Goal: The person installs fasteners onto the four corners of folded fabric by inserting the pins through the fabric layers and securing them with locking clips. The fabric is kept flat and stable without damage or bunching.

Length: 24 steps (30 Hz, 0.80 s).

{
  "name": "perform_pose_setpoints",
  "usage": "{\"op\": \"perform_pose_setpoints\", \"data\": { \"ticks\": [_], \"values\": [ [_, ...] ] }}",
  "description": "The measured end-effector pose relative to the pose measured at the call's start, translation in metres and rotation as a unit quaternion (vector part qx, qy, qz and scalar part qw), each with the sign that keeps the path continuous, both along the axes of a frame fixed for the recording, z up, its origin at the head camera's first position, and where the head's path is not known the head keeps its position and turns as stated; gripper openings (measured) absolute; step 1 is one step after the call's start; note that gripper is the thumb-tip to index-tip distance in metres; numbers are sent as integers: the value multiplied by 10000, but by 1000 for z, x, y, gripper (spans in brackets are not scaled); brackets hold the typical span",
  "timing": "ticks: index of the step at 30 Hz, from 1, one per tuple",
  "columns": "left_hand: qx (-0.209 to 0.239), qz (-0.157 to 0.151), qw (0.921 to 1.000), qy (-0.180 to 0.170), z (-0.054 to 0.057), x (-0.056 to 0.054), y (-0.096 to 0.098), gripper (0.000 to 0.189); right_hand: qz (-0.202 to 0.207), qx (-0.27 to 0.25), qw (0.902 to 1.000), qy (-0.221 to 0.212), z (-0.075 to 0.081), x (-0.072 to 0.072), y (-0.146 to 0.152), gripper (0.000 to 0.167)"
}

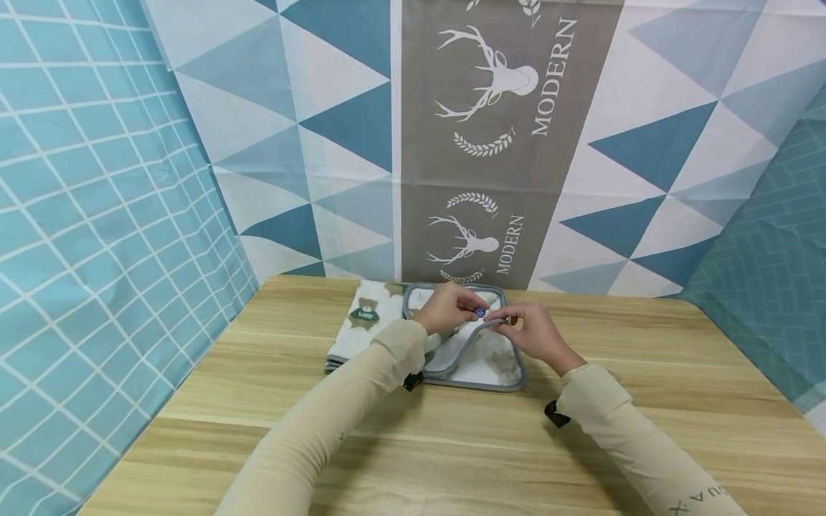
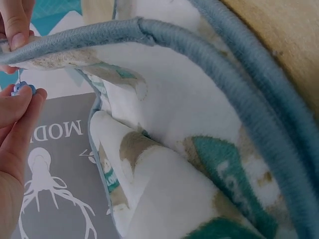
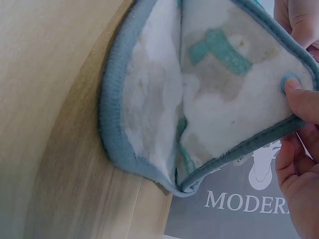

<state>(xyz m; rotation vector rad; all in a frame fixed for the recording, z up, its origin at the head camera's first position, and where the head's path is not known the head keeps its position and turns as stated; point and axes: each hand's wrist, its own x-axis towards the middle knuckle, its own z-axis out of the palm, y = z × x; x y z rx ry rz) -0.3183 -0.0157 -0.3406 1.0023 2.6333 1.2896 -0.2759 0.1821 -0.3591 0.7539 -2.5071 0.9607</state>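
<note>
A white bear-print cloth with grey-blue edging (image 1: 484, 362) lies on the table, with one edge lifted between the two hands. My left hand (image 1: 447, 308) pinches a small blue piece (image 2: 23, 89), and a thin metallic line runs from it up toward the lifted edge. With thumb and fingers, my right hand (image 1: 532, 333) holds that lifted edge. In the right wrist view a light blue disc (image 3: 289, 82) shows on the cloth's inner face, partly under the thumb. Whether the disc and the blue piece are joined cannot be told.
A folded stack of similar bear-print cloth (image 1: 363, 322) lies left of the lifted one, close against it. Both sit near the back of the wooden table (image 1: 413, 444). A patterned hanging (image 1: 471, 143) stands behind, with blue tiled sheeting (image 1: 97, 215) on the left.
</note>
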Motion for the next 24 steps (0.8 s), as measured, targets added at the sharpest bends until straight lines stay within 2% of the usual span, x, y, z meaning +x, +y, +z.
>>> {"op": "perform_pose_setpoints", "data": {
  "ticks": [12, 24],
  "values": [
    [-63, 80, 9999, -59, 3, 5, 0, 24, 74, -26, 10000, -36, -2, 1, 1, 14],
    [47, 53, 10000, -26, 2, 4, -3, 26, 67, -132, 9999, 5, -1, 2, -1, 16]
  ]
}}
